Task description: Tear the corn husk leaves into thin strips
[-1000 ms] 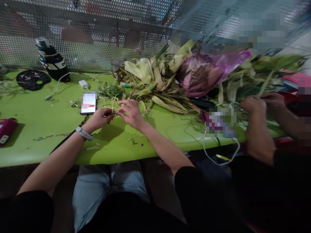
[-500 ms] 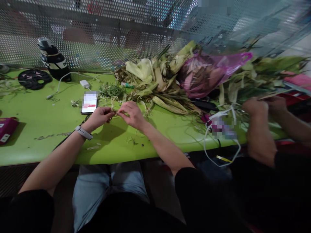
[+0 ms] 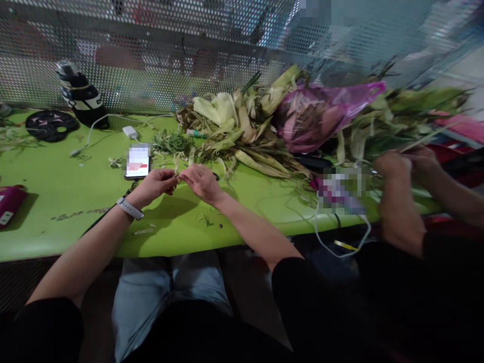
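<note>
Pinching a thin, pale-green fibrous strip (image 3: 176,162), curling lengthwise forward of the grip, between left hand (image 3: 157,183) and right hand (image 3: 202,183), both equally near.

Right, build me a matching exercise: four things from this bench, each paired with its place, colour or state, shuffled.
Things:
1. Pale strip
2. Plastic bag
3. Phone
4. Bottle

Descriptions:
A. Pinkish purple
B. In front of the perforated panel
C. At the fingertips of the left hand and right hand
D. Screen lit

Pairs: 1-C, 2-A, 3-D, 4-B
</note>
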The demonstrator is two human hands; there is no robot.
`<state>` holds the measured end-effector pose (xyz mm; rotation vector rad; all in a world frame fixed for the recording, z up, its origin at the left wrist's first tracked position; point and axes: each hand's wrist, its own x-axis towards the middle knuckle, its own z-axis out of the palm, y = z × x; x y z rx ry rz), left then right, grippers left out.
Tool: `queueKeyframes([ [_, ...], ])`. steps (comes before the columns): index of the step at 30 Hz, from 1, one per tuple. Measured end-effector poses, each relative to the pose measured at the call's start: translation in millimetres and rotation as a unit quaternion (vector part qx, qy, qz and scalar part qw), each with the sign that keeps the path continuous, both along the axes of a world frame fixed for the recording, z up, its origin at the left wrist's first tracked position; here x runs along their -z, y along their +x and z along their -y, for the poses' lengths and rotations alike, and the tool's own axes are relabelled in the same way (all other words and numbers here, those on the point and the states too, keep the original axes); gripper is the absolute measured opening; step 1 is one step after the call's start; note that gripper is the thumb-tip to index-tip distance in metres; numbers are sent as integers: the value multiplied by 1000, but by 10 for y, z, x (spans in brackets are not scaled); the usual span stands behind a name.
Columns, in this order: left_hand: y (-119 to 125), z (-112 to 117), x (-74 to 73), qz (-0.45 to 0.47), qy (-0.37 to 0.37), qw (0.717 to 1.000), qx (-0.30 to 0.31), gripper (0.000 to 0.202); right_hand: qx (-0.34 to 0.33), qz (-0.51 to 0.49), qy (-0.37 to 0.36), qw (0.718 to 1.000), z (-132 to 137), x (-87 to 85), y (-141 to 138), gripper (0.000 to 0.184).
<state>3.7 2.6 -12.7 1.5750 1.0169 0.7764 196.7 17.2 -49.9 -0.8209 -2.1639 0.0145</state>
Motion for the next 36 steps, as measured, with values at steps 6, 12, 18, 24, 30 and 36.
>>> queueKeyframes([
  [6,-18,-28,24,-16,62,998,26,17,-26,-127,-87,988,40,-22,-34,37],
  [12,-36,-32,2,-18,66,996,49,19,-23,-158,-94,983,66,-64,-32,34],
  [18,-30,-21,-6,-13,47,997,51,18,-24,-137,-101,985,56,-78,-25,31],
  [24,-46,-47,16,-29,46,998,38,15,-24,-128,-114,985,46,-69,-14,30],
  [30,-61,-53,21,-32,24,998,43,17,-33,-128,-101,986,47,-70,-19,27],
  [36,-69,-46,25,-71,92,993,31,15,-20,-127,-152,980,63,-88,-20,32],
])
